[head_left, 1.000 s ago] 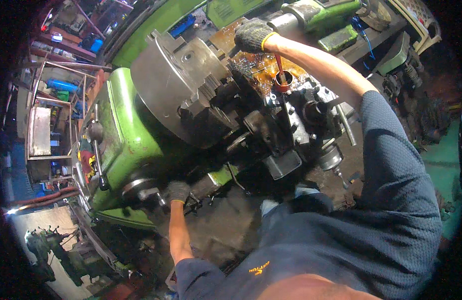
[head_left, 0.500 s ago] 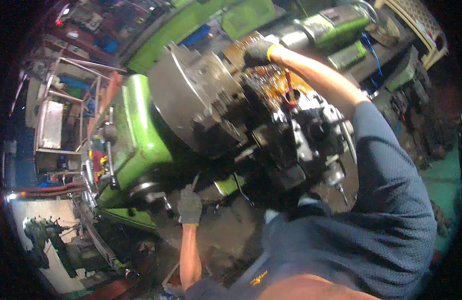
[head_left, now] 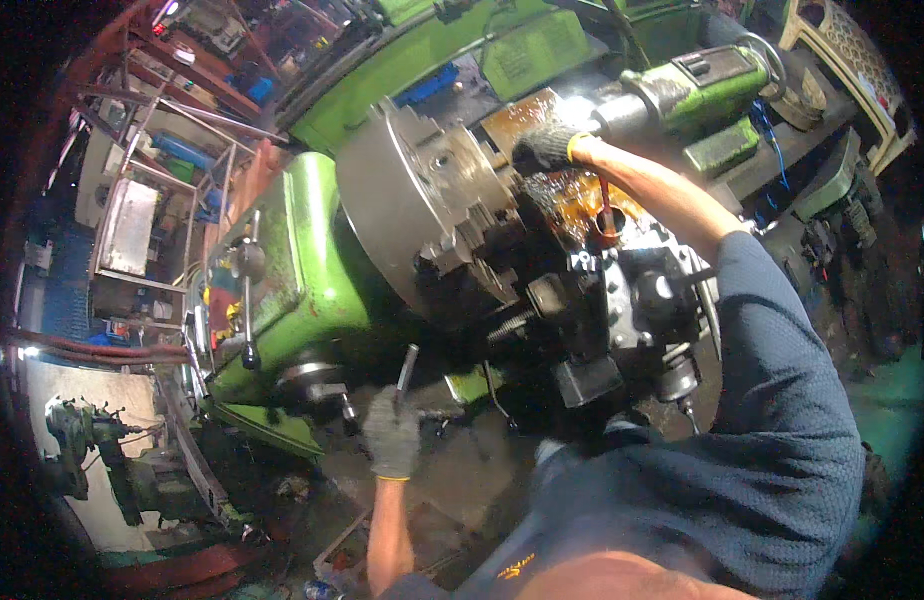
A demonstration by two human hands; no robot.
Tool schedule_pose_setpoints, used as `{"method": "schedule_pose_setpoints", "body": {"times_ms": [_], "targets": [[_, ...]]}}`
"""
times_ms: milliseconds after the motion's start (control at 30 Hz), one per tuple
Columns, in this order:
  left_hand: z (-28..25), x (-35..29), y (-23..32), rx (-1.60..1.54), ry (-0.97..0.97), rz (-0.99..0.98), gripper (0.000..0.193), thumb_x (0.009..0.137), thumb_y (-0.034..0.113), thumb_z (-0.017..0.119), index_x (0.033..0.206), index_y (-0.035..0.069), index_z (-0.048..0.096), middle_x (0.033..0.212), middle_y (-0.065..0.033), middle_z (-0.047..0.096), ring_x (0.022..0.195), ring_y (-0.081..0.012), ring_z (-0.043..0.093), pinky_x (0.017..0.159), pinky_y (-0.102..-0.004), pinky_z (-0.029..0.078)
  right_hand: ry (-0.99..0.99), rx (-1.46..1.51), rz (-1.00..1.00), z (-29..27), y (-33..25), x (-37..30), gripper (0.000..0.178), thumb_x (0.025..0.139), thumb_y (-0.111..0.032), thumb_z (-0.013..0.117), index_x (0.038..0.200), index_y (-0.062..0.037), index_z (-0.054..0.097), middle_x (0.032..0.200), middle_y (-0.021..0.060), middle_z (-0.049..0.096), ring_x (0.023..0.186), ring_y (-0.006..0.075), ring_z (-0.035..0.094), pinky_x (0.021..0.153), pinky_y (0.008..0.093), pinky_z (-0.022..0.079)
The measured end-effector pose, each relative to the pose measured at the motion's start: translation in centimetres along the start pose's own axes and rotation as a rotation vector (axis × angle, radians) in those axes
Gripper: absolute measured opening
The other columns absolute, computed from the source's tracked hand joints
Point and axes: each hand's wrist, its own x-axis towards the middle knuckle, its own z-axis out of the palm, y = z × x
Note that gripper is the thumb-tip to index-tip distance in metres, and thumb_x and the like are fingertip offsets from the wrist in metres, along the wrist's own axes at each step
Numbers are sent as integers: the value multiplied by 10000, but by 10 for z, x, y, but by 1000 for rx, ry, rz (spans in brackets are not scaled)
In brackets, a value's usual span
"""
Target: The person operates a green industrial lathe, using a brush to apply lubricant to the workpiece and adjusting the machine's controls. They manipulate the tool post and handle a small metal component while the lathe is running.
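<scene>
A large grey lathe chuck (head_left: 382,215) with stepped jaws sits on the green headstock (head_left: 317,235). My left hand (head_left: 393,436), in a grey knit glove with a yellow cuff, is closed around a short metal bar or lever (head_left: 408,368) that points up below the headstock. Whether its lower end joins the machine is hidden by the glove. My right hand (head_left: 547,150), gloved alike, reaches over the tool post (head_left: 582,310) to the far side, beside the chuck jaws. Its fingers are mostly hidden, so I cannot make out whether they hold anything. Brown, wet-looking oily surfaces (head_left: 582,200) lie beneath it.
The green tailstock (head_left: 697,85) stands at the back right. A lever with a dark knob (head_left: 249,300) is on the headstock's left. A metal frame rack (head_left: 132,225) stands at the left, with another small machine (head_left: 87,435) below it. A beige plastic chair (head_left: 862,80) is at far right.
The whole view has shifted, so the lathe appears farther right. My left hand has moved slightly nearer me, and more of the bar shows. My right hand stays beside the chuck.
</scene>
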Motion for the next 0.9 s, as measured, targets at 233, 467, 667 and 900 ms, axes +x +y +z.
{"method": "schedule_pose_setpoints", "body": {"times_ms": [233, 467, 667, 900], "targets": [[-118, 97, 115, -98, 241, 151, 312, 908, 43, 650, 1217, -3, 651, 1044, -143, 714, 920, -253, 673, 860, -387, 538, -16, 112, -163, 14, 6, 5, 310, 851, -208, 707, 1123, -61, 710, 1072, 170, 743, 986, 376, 707, 873, 463, 542], [-133, 251, 192, -71, 312, 517, 309, 906, 93, 646, 1205, 12, 643, 986, -173, 682, 881, -269, 667, 803, -363, 519, 93, 15, -138, 5, 17, -1, 322, 831, -294, 731, 1101, -118, 741, 1032, 164, 742, 975, 391, 699, 858, 475, 541], [-77, 329, 207, 145, 255, 586, 316, 921, 201, 643, 1192, 40, 666, 1029, -241, 706, 991, -380, 702, 862, -437, 536, 93, 63, -97, 8, 10, 5, 354, 819, -305, 730, 1129, -135, 747, 1066, 145, 744, 1000, 377, 700, 871, 479, 539], [-27, 377, 193, 98, 178, 554, 238, 892, 153, 614, 1110, 71, 667, 1039, -232, 693, 1000, -439, 668, 850, -520, 522, 125, 148, -90, 20, 22, 6, 323, 852, -249, 722, 1162, -162, 753, 1106, 130, 750, 1006, 354, 716, 897, 438, 545]]}}
